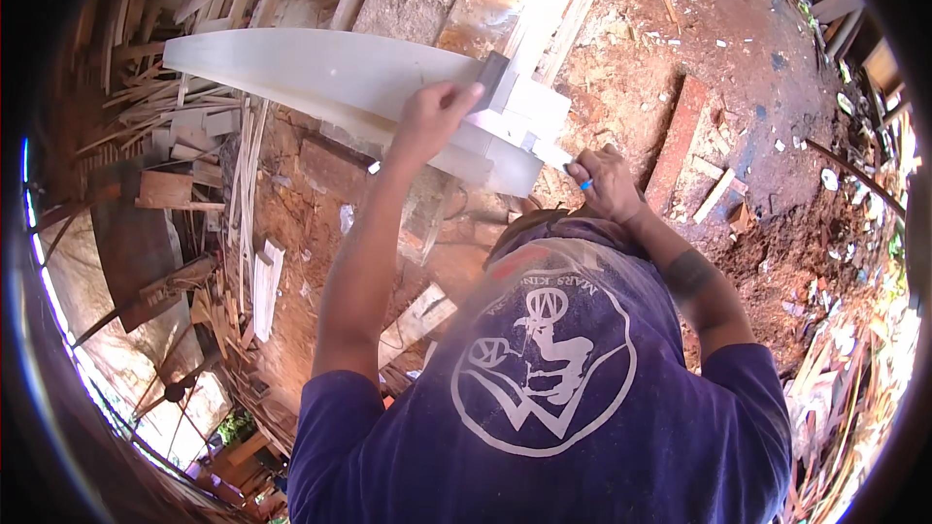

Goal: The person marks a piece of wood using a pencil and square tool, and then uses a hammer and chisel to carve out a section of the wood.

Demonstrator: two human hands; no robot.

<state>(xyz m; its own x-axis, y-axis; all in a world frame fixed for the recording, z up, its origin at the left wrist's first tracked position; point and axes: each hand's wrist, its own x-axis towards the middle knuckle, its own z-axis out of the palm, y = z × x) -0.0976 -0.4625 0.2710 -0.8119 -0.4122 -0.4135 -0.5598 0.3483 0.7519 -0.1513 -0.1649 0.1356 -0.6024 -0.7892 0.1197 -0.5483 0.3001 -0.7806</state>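
While left hand (pixel 434 118) grips dark block (pixel 492 81) on pale board (pixel 320 68), right hand (pixel 612 182) pinches blue-ended tool (pixel 585 184) at block's 4 o'clock: hold block steady.

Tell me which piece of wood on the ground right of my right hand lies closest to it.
The long reddish-brown board, beside your right hand; the short pale strip lies farther right.

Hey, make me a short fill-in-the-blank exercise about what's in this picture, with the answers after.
1. The dark bar is at the fingertips of the ____ hand.
2. The pale board tapers toward the picture's ____ edge.
3. A bright ____ spot stands out on the right hand.
4. The reddish plank lies to that hand's ____ in the picture.

Missing words: left; left; blue; right.
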